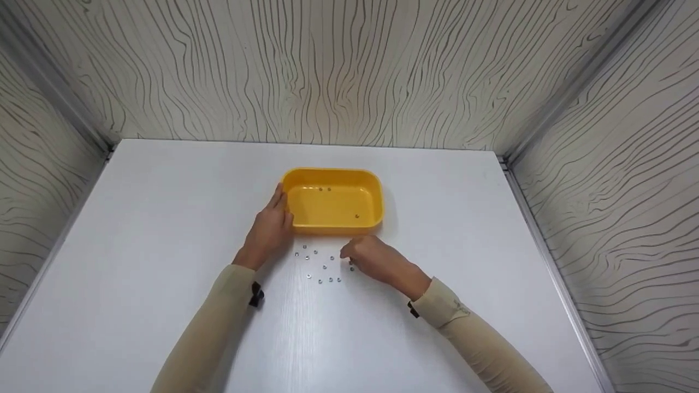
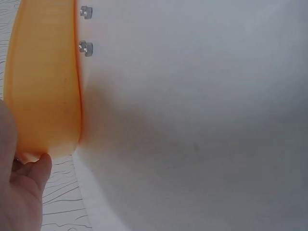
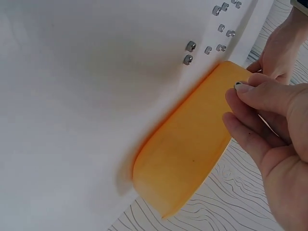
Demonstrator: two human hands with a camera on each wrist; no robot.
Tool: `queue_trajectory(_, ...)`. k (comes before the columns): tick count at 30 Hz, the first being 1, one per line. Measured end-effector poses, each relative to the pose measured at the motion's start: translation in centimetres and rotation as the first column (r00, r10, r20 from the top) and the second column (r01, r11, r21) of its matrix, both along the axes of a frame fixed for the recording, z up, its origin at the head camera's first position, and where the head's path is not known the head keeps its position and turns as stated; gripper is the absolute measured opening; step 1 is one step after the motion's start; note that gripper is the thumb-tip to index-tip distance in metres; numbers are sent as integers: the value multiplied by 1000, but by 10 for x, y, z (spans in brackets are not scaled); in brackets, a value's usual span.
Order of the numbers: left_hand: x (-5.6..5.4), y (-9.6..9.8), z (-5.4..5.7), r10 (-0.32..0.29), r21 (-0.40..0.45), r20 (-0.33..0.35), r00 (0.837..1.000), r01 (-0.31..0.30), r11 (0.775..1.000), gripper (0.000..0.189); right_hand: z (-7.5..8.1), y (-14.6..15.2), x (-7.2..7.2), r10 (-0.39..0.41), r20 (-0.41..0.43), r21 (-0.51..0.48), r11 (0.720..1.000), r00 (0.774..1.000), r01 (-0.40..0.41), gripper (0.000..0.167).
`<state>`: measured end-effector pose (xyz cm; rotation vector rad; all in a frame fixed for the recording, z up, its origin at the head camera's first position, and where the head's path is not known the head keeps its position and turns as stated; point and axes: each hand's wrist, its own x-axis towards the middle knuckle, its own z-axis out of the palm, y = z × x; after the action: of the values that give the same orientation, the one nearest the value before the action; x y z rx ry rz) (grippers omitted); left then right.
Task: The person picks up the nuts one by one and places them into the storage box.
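A yellow plastic box stands on the white table, with a few small metal nuts inside. My left hand holds the box by its left end, thumb near the front corner; in the left wrist view, fingers touch the box wall. In front of the box, my right hand hovers over the table beside several loose nuts. The right wrist view shows its thumb and forefinger pinching one small nut, mostly covered by the fingertips.
The loose nuts lie scattered on the white table between both hands, close to the front wall of the box. Wood-grain patterned panels rise behind and at both sides, with metal rails along the table's edges.
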<state>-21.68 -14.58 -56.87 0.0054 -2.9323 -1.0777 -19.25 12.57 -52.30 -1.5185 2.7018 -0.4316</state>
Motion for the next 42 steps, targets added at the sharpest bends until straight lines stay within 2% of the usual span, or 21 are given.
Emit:
queue_trajectory(6,0,-1,-1,0,6,5,1000,0,1000,61,12,2,0,37,111,-127,992,993,-22,34)
queue_trajectory(9,0,-1,-1,0,9,5,1000,0,1000,61,20,3,0,43,140,-158,987,989,-21,35)
queue_trajectory(13,0,-1,-1,-5,9,-2,1000,5,1000,60,31,5,-2,4,228,-168,985,974,36,33)
queue_trajectory(20,0,-1,0,-5,4,-11,1000,5,1000,60,43,8,-11,-103,369,-209,959,924,190,22)
queue_trajectory(25,0,0,0,2,19,12,1000,-2,1000,61,46,7,-23,-136,488,-289,907,862,306,15)
queue_trajectory(31,0,1,0,6,29,34,999,-7,1000,61,47,9,-44,-164,553,-349,844,817,407,13)
queue_trajectory(38,0,0,3,8,-8,48,999,-7,1000,62,48,12,-72,-157,689,-381,752,707,538,14)
queue_trajectory(42,0,0,3,3,0,46,999,-3,1000,62,46,16,-87,-191,729,-350,721,657,598,16)
